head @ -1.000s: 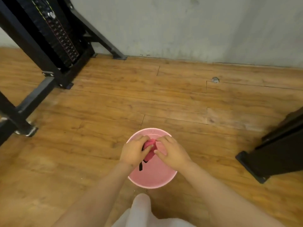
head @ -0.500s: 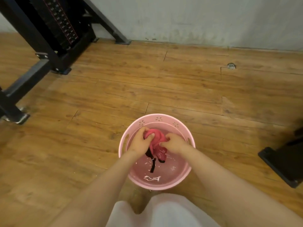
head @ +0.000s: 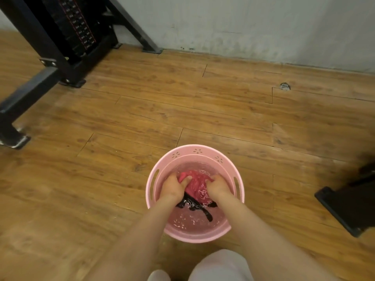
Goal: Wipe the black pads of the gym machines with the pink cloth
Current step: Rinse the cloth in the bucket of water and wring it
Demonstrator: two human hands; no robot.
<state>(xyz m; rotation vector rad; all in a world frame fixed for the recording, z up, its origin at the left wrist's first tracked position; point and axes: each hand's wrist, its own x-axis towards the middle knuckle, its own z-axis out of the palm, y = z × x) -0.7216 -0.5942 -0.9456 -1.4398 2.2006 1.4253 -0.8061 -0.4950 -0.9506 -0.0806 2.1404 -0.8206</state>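
Note:
The pink cloth, with a black strip trailing from it, lies bunched in the water of a pink plastic bucket on the wooden floor. My left hand grips the cloth's left side, fingers curled into the fabric. My right hand grips its right side. Both hands are down inside the bucket at the water's surface. No black pad is clearly in view.
A black weight-stack machine frame stands at the upper left, its feet on the floor. Another black machine base sits at the right edge. A grey wall runs along the back. My knees show at the bottom.
Both hands have lowered the cloth from above the bucket into the water. The view has moved closer to the bucket.

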